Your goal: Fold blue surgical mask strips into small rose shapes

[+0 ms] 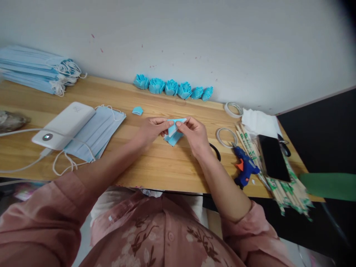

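Between my two hands is a small folded piece of blue mask fabric [174, 127], white on its inner side. My left hand [157, 128] pinches its left end between thumb and fingers. With thumb and fingertips, my right hand [193, 131] grips the right end. Just under them, more blue fabric [174, 139] shows; whether it lies on the table or hangs from the held piece I cannot tell. A small folded blue petal [137, 110] lies on the table beyond my left hand. Several blue fabric roses [171, 87] stand in a row along the wall.
At left are a stack of face masks [30, 68], more masks [97, 129] and a cabled white power bank [63, 124]. On the right lie tape rolls [233, 109], a blue glue gun [244, 167], wrapped chopsticks [283, 193], a black phone [274, 157] and white tissue [260, 122].
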Motion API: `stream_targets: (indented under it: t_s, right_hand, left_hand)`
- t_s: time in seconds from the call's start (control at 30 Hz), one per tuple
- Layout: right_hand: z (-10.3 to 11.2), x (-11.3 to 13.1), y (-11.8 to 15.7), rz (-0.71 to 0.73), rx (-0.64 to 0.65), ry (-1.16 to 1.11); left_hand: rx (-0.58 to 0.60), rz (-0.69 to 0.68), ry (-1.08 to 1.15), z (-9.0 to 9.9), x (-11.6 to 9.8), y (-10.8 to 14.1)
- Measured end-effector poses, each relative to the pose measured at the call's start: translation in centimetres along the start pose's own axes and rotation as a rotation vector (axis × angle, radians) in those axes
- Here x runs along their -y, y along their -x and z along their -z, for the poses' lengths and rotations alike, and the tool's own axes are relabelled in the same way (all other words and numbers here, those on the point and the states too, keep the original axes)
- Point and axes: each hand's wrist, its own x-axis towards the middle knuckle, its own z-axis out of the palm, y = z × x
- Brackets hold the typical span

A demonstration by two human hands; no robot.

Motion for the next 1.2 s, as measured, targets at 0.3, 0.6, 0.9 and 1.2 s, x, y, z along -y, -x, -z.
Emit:
stream_targets:
  t_s: [0.3,0.6,0.9,1.2]
  right_hand:
    - [0.3,0.6,-0.1,0.066,-0.17,-0.004]
    - [0.2,0.4,-0.2,0.133,-0.139,0.045]
    - [0.6,0.3,0.2,0.422,-0.106,0.48]
    - [0.3,-0.3,-0.1,0.733,0.109,0.897]
  left_hand:
    - [-0.033,0.004,-0.016,0.2,-0.2,0.1]
    - [-0.12,0.017,0.169,0.8,-0.1,-0.6]
    - [-0.114,0.065,0.269,1.0,-0.4,-0.9]
    - [-0.038,0.081,0.36,0.3,0.1,-0.2]
